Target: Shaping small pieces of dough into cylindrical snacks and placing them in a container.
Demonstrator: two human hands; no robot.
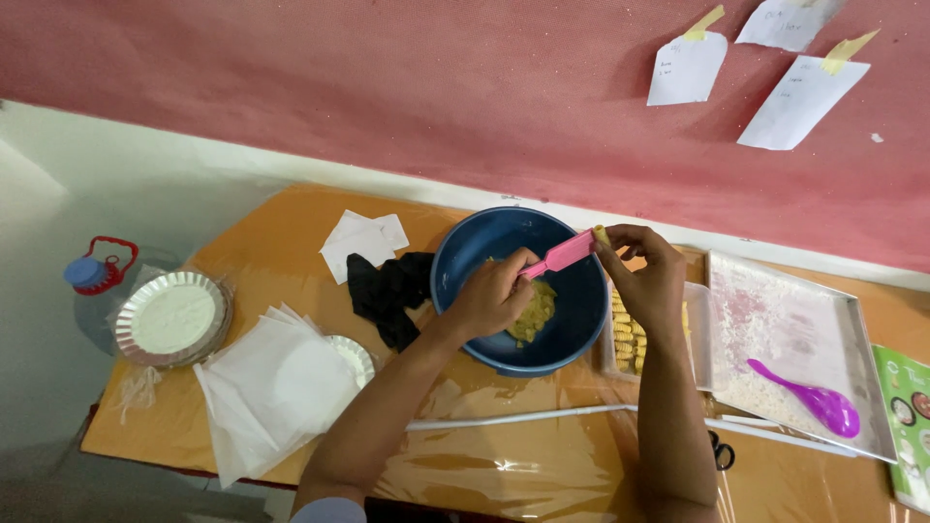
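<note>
Over blue bowl, flat pink scraper, yellow dough

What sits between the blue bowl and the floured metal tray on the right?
In the head view, a clear container of ridged yellow dough pieces lies between the blue bowl and the metal tray; the right hand partly covers it.

Three white paper notes were taped to the red wall with yellowish tape, upper right. A green printed package lay at the table's right edge.
</note>
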